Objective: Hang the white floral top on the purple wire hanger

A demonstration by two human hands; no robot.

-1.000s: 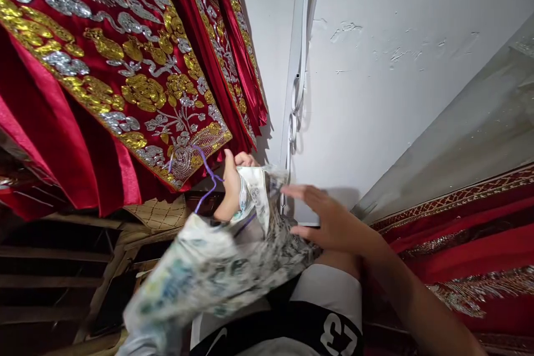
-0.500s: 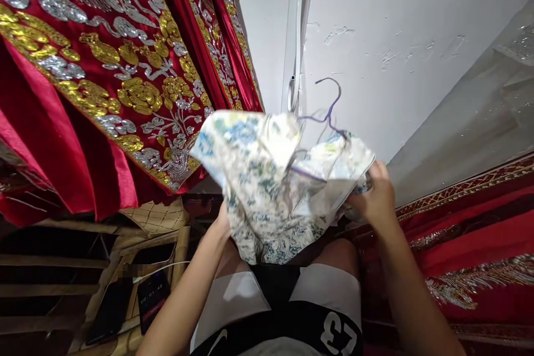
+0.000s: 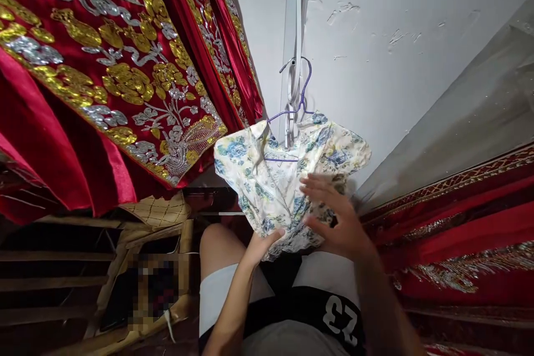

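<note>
Your flowery white-and-blue cloth top (image 3: 267,178) hangs on a thin purple wire hanger (image 3: 306,80) by the white wall (image 3: 396,83). Your left hand (image 3: 261,245) pinches its hem; your right hand (image 3: 337,222) rests open on it. Pull hard and it may slip off.

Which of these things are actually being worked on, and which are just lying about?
In hand:
floral garment on a purple hanger
left hand, pinching its lower edge
right hand, spread open on its front

Just about:
red embroidered cloths hanging at left
red cloth at right
woven chair below
grey sheet
</note>
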